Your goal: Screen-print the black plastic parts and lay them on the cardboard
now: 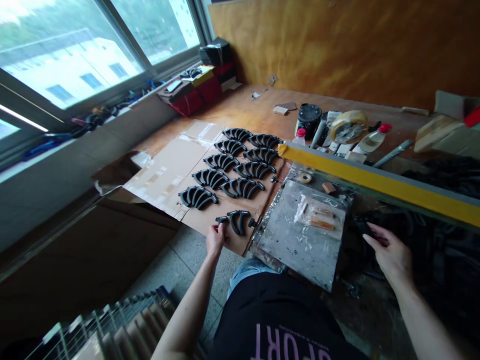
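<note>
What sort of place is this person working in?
Probably a small workshop or assembly area: rows of curved black parts lie on flattened cardboard, beside a stained grey plate.

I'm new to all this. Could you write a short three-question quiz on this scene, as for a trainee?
1. True or false: the right hand rests on the cardboard sheet.

2. What does the left hand touch?
A) the window frame
B) a black piece
C) the yellow bar

3. Fill in: the bottle beside the big tape roll has a ____ cap.

Key: 1. False; 2. B; 3. red.
</note>
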Demonstrator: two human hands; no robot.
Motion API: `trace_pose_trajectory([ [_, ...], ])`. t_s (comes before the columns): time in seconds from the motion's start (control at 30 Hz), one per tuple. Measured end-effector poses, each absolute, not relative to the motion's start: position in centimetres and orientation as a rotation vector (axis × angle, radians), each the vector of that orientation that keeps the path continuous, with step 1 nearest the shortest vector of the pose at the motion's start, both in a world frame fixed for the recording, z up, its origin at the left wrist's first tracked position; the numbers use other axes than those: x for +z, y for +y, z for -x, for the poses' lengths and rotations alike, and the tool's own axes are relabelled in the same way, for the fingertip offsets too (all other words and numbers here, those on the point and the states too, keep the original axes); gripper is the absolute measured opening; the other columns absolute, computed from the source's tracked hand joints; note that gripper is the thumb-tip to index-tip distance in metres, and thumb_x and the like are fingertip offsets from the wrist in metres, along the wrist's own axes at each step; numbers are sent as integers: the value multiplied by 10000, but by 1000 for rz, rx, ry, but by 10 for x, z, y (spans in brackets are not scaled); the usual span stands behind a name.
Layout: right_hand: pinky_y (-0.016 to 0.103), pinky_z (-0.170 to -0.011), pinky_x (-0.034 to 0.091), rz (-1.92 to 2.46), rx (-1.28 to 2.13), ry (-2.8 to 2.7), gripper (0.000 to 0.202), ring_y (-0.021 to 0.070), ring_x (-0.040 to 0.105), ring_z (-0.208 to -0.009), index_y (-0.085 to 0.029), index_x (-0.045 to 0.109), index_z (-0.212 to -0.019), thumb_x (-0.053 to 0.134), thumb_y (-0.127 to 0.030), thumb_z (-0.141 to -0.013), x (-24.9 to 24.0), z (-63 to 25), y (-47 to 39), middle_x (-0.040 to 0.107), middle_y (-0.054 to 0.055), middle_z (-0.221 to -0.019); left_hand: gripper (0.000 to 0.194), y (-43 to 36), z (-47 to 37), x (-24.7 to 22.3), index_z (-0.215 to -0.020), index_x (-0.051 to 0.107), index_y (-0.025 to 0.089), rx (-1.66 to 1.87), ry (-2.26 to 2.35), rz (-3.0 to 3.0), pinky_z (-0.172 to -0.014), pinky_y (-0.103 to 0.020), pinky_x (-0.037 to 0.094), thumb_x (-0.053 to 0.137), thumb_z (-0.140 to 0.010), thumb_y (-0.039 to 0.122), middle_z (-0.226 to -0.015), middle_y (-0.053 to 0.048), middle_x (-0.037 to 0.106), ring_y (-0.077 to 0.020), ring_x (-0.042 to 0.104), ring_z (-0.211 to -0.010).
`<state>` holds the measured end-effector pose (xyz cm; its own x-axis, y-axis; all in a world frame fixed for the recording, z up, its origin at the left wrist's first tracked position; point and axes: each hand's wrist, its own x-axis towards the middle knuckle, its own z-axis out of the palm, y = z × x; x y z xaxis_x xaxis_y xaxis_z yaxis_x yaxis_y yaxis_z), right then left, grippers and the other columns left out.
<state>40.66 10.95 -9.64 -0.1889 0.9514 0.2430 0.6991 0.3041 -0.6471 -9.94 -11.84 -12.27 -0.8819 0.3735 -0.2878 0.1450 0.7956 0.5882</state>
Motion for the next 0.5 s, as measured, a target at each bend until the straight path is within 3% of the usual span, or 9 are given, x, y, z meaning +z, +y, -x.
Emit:
trace_pose_trajectory([
  [0.17, 440, -901, 522, 1283, 457, -2156, 323, 275, 655, -984, -257, 699, -1141, 566, -397, -882, -57, -345, 101, 706, 82, -1103, 389, -97, 106, -127, -1075, 582, 193, 690, 2654, -482, -787, -400, 500, 416, -933, 515, -968, -146, 730, -300, 696, -928],
  [0.5, 442, -922, 514, 1032, 338, -2433, 322, 261, 623, -1020, -244, 697, -1144, 504, -190, -892, -53, -284, 101, 712, 73, -1083, 356, -80, 132, -134, -1135, 626, 239, 687, 2724, -802, -846, -358, 460, 413, -960, 462, -1187, -115, 644, -255, 622, -1035],
])
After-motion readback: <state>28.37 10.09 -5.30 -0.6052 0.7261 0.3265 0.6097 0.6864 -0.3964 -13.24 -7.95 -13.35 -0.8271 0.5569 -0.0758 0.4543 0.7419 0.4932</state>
